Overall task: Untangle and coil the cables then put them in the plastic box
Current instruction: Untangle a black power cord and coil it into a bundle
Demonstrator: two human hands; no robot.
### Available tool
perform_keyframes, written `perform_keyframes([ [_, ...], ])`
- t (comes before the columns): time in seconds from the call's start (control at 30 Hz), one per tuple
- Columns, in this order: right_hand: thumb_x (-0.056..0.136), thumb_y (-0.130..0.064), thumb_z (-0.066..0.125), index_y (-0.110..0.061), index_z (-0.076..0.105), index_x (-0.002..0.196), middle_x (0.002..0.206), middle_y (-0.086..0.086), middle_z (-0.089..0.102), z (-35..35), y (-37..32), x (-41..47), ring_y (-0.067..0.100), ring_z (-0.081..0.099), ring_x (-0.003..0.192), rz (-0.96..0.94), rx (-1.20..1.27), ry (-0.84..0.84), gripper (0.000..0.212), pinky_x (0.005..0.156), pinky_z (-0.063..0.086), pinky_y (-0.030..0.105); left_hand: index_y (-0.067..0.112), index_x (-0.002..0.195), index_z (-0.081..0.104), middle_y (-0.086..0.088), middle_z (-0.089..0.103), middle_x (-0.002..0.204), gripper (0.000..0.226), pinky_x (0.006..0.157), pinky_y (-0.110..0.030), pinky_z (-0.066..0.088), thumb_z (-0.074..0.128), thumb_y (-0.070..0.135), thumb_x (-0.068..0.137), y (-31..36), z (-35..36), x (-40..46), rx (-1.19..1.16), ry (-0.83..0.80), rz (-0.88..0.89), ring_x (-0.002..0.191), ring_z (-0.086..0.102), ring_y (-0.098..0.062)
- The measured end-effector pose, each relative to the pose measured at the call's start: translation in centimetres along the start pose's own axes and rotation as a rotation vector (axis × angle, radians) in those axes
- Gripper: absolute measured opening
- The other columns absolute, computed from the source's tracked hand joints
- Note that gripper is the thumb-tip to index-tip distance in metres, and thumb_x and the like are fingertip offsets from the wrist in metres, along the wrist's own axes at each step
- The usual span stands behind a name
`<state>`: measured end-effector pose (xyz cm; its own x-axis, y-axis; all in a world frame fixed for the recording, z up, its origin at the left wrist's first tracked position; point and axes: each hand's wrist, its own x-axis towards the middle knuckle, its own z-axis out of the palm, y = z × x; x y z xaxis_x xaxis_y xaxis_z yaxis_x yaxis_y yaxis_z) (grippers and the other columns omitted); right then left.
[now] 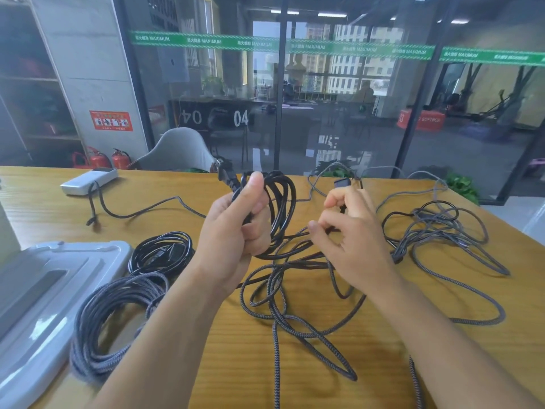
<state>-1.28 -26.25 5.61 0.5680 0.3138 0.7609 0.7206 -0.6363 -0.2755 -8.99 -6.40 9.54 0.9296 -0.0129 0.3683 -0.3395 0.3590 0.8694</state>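
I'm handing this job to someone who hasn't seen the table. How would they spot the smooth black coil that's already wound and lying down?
Start at the grey plastic lid at the table's left edge. Just right of its far corner lies the small glossy black coil, flat on the wood. Unlike the larger braided grey coil in front of it, it is smooth and shiny, and no hand touches it.

Both bare forearms reach forward and up from the bottom edge, held above the table; the left hand (236,228) is raised with its thumb upright and its fingers curled round a bundle of black cable loops (280,214); the right hand (351,234), just beside it, has its fingers bent and pinches a strand of the same cable between thumb and fingertips
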Motion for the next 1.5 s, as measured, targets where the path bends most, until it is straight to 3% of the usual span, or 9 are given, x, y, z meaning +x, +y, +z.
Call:
perform_keyframes([
  [0.17, 0.082, -0.018, 0.074, -0.019, 0.049, 0.09, 0.108, -0.004, 0.044, 1.1, 0.1, -0.5, 0.014, 0.043, 0.102, 0.111, -0.121, 0.016, 0.026, 0.086, 0.036, 0.008, 0.022, 0.07, 0.03, 0.009, 0.024, 0.049, 0.041, 0.047, -0.03, 0.012, 0.052, 0.046, 0.095, 0.2, 0.2, -0.1, -0.016, 0.029, 0.052, 0.045, 0.015, -0.01],
  [0.33, 0.095, -0.054, 0.063, -0.026, 0.05, 0.065, 0.058, -0.01, 0.05, 0.8, 1.1, -0.7, 0.008, 0.05, 0.062, 0.246, -0.135, -0.107, 0.043, 0.057, 0.04, 0.031, 0.022, 0.067, 0.03, 0.01, 0.024, 0.048, 0.042, 0.046, -0.03, 0.012, 0.051, 0.046, 0.095, 0.6, 0.2, -0.1, -0.008, 0.048, 0.083, 0.044, 0.013, -0.01],
  [0.43, 0.094, -0.064, 0.057, -0.028, 0.055, 0.06, 0.05, -0.011, 0.047, 0.3, -0.6, -0.5, 0.006, 0.05, 0.053, 0.26, -0.099, -0.183, 0.05, 0.052, 0.039, 0.027, 0.018, 0.07, 0.025, 0.008, 0.023, 0.048, 0.046, 0.046, -0.031, 0.012, 0.051, 0.045, 0.095, 0.5, 0.3, 0.0, 0.02, 0.043, 0.079, 0.045, 0.012, -0.012],
  [0.7, 0.088, -0.074, 0.059, -0.035, 0.071, 0.084, 0.081, -0.018, 0.046, 1.9, -2.9, -0.9, 0.006, 0.047, 0.085, 0.22, -0.226, -0.515, 0.041, 0.092, 0.039, 0.033, 0.015, 0.072, 0.023, 0.007, 0.023, 0.05, 0.049, 0.046, -0.03, 0.013, 0.053, 0.046, 0.095, -0.2, 0.4, -0.1, 0.045, 0.022, 0.042, 0.045, 0.013, -0.012],
  [1.03, 0.099, -0.047, 0.062, -0.027, 0.071, 0.105, 0.105, -0.009, 0.056, 0.7, -3.9, -0.4, 0.017, 0.06, 0.098, 0.241, -0.334, -0.7, 0.023, 0.094, 0.045, 0.037, 0.016, 0.07, 0.024, 0.008, 0.022, 0.05, 0.054, 0.047, -0.031, 0.012, 0.058, 0.049, 0.096, -0.8, 0.8, -0.2, 0.078, -0.009, 0.029, 0.045, 0.015, -0.011],
  [1.17, 0.108, -0.037, 0.049, -0.024, 0.058, 0.113, 0.108, -0.006, 0.063, -0.4, -1.5, 0.2, 0.011, 0.064, 0.093, 0.571, 0.066, -0.613, 0.017, 0.075, 0.049, 0.029, 0.015, 0.072, 0.022, 0.007, 0.022, 0.051, 0.058, 0.049, -0.032, 0.013, 0.061, 0.053, 0.091, -1.1, 0.8, -0.3, 0.107, -0.04, 0.012, 0.046, 0.015, -0.012],
  [1.27, 0.11, -0.019, 0.05, -0.012, 0.058, 0.114, 0.091, -0.002, 0.074, -1.2, -0.1, 0.9, 0.016, 0.071, 0.093, 0.809, 0.776, -0.251, 0.012, 0.089, 0.056, 0.035, 0.014, 0.073, 0.022, 0.006, 0.023, 0.052, 0.056, 0.048, -0.031, 0.014, 0.06, 0.048, 0.096, -1.5, 1.0, -0.1, 0.139, -0.045, -0.021, 0.048, 0.014, -0.014],
  [1.37, 0.108, -0.005, 0.049, -0.007, 0.063, 0.111, 0.082, 0.0, 0.065, -1.4, -1.1, 1.2, 0.013, 0.068, 0.078, 0.917, 1.424, -0.052, 0.014, 0.077, 0.06, 0.031, 0.013, 0.072, 0.021, 0.004, 0.022, 0.053, 0.055, 0.048, -0.031, 0.014, 0.057, 0.045, 0.097, -2.2, 1.4, -0.2, 0.15, -0.066, -0.04, 0.049, 0.012, -0.016],
  [1.5, 0.11, -0.015, 0.051, -0.011, 0.069, 0.115, 0.084, -0.004, 0.071, -0.2, -3.0, 0.8, 0.016, 0.069, 0.085, 0.943, 1.309, 0.156, 0.019, 0.088, 0.06, 0.041, 0.014, 0.07, 0.022, 0.004, 0.022, 0.053, 0.053, 0.048, -0.033, 0.013, 0.057, 0.043, 0.099, -2.6, 1.8, -0.3, 0.16, -0.086, -0.04, 0.049, 0.011, -0.018],
])
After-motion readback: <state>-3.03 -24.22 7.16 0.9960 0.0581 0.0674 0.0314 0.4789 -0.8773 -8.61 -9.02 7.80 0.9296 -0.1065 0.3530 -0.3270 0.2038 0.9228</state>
